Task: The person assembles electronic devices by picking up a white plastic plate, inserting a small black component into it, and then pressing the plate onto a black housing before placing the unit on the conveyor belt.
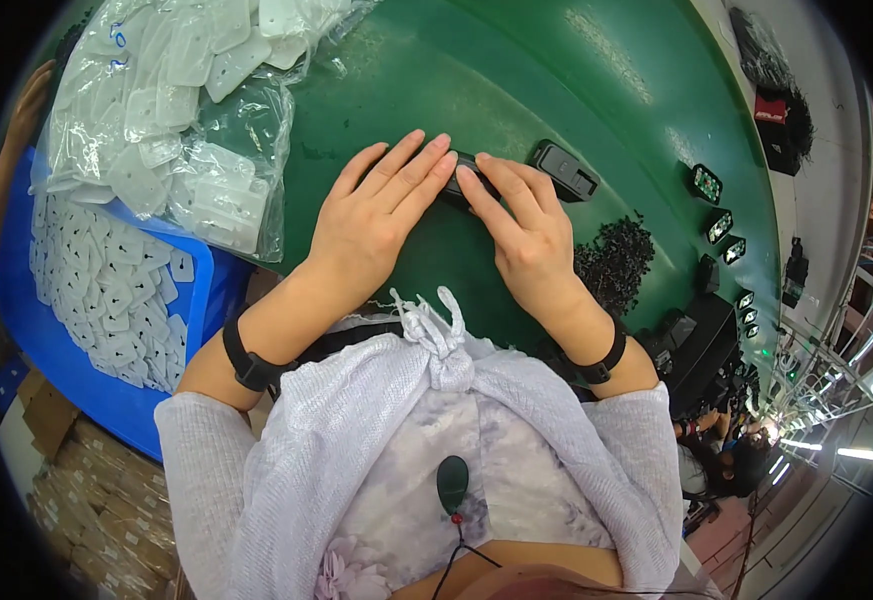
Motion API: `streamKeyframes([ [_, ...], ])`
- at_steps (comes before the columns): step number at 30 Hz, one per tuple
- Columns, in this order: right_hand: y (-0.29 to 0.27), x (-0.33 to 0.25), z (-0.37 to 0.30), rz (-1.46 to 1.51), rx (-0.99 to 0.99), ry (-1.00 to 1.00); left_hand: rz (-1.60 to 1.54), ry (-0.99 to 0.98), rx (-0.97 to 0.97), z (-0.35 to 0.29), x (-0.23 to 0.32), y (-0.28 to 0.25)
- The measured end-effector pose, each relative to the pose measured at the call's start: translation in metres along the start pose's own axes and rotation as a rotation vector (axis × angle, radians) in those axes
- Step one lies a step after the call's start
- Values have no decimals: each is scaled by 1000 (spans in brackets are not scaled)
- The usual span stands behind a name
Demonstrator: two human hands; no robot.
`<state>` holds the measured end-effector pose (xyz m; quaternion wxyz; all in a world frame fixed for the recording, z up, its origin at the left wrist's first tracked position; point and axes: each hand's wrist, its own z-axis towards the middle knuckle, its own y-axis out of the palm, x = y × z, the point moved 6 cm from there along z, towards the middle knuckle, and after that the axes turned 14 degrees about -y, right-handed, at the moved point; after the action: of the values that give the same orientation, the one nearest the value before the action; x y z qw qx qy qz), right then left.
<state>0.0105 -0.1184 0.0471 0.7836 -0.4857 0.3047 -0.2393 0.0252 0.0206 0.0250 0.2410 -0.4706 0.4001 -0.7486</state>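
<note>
A small black plastic part [466, 182] lies on the green tabletop between my hands, mostly covered by fingers. My left hand [371, 220] comes to it from the left, fingers long and its index fingertip at the part's edge. From the other side my right hand [531, 225] presses its index and middle fingertips against the part. Both thumbs are hidden beneath the hands. Just beyond my right hand sits a black rectangular plastic fixture [564, 170] with a slot at one end. A heap of tiny black pieces [616, 265] lies to its near right.
Clear bags of white plastic plates [191, 75] cover the table's far left. Below them a blue bin [201, 300] holds many white plates with black pieces. Small devices with green lights [706, 183] line the right side. Another person's arm [6, 160] shows at far left.
</note>
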Motion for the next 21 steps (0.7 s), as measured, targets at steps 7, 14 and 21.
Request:
streamKeyframes([
  [7, -7, 50, 6, 590, 60, 331, -49, 29, 114, 17, 3, 8],
  [14, -8, 35, -9, 1155, 307, 508, -1162, -665, -417, 15, -11, 27],
  [21, -11, 34, -7, 1064, 364, 517, -1129, -652, -423, 11, -3, 26],
])
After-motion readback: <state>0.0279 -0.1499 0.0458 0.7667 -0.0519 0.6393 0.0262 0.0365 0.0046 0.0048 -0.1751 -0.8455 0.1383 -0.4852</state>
